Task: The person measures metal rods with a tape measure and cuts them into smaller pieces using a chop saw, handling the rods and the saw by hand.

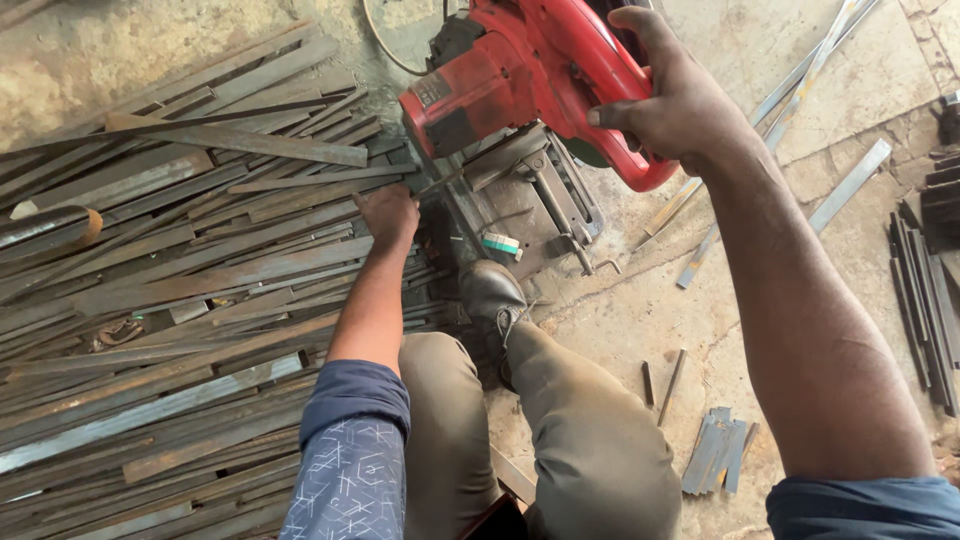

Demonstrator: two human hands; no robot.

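A red chop saw (520, 80) stands on the concrete floor ahead of me, its head raised over the grey base and vise (540, 195). My right hand (665, 100) grips the saw's red handle from above. My left hand (388, 215) is closed on the end of a flat steel strip (300, 245) lying across the pile, just left of the saw's base. My shoe (490, 295) rests against the front of the base. A small white and green piece (502, 244) lies on the base.
A big heap of rusty flat steel strips (160, 300) covers the floor on the left. Several short cut pieces (715, 450) lie lower right, longer bars (800, 90) upper right, dark bars (925, 300) at the right edge. A cable (385, 50) loops behind the saw.
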